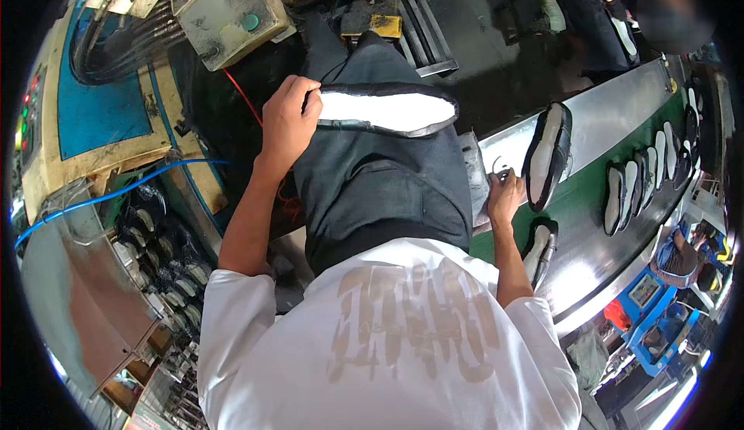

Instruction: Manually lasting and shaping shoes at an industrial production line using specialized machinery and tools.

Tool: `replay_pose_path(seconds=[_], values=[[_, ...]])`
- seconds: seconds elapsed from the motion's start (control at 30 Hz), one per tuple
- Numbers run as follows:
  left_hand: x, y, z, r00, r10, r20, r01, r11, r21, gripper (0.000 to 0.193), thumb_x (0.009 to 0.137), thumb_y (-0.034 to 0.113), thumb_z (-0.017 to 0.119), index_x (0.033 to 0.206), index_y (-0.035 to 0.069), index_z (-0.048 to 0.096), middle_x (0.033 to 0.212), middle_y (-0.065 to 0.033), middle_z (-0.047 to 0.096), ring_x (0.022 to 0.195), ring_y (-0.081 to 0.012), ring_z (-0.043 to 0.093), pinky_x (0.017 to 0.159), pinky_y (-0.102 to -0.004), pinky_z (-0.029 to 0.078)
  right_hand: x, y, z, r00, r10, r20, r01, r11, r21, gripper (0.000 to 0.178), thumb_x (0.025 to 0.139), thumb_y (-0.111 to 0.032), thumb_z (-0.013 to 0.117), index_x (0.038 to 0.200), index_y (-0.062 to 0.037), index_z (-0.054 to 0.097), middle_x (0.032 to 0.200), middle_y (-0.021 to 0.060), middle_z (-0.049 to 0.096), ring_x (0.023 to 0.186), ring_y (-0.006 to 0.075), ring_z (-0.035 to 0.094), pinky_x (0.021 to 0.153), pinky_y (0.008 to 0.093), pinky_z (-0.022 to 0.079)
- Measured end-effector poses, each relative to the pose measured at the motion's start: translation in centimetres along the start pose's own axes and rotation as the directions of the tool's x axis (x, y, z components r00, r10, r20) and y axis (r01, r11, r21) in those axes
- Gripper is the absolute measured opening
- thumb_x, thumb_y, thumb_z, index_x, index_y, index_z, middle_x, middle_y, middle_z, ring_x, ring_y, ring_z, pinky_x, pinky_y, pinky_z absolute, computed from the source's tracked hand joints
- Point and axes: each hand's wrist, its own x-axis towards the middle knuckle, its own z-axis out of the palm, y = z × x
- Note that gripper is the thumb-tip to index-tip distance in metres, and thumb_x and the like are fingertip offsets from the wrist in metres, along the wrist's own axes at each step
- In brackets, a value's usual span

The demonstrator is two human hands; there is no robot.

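My left hand grips one end of a black shoe that lies across my lap with its white, unsoled bottom facing up. My right hand is at the near edge of the metal bench, its fingers closed around something small and dark that I cannot make out. Just beside it, another black shoe lies bottom up with a pale underside. Nearer to me, a further dark shoe rests partly behind my right forearm.
A green conveyor belt on the right carries several more shoes. At the upper left stands a machine with a grey control box and a blue hose. Racked shoes fill the lower left. Another person handles a shoe at the upper right.
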Motion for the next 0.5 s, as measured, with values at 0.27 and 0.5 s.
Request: replay_pose_path(seconds=[0.27, 0.5], values=[[-0.9, 1.7, -2.1, 0.980, 0.101, 0.173, -0.060, 0.972, -0.229, 0.065, 0.086, 0.005, 0.086, 0.147, 0.003, 0.063, 0.150, -0.0191, 0.064, 0.139, -0.0372, 0.062, 0.116, -0.0418, 0.049, 3.2, 1.1, -2.3, 0.905, -0.245, -0.347, 0.280, 0.959, 0.054, 0.045, 0.108, -0.016, 0.066, 0.147, 0.0068, 0.059, 0.107, 0.0256, 0.062, 0.096, 0.0419, 0.061, 0.086, 0.0517, 0.050], [-1.6, -0.5, -1.8, 0.975, 0.127, 0.183, -0.093, 0.979, -0.184, 0.077, 0.079, 0.015, 0.094, 0.148, 0.003, 0.062, 0.150, -0.0150, 0.063, 0.136, -0.0356, 0.064, 0.114, -0.0423, 0.052, 13.1, -23.3, -21.1, 0.820, -0.472, 0.323, -0.324, 0.081, 0.943, 0.041, 0.110, -0.020, 0.059, 0.138, 0.0099, 0.059, 0.085, 0.0113, 0.070, 0.071, 0.0207, 0.067, 0.073, 0.0350, 0.058]])
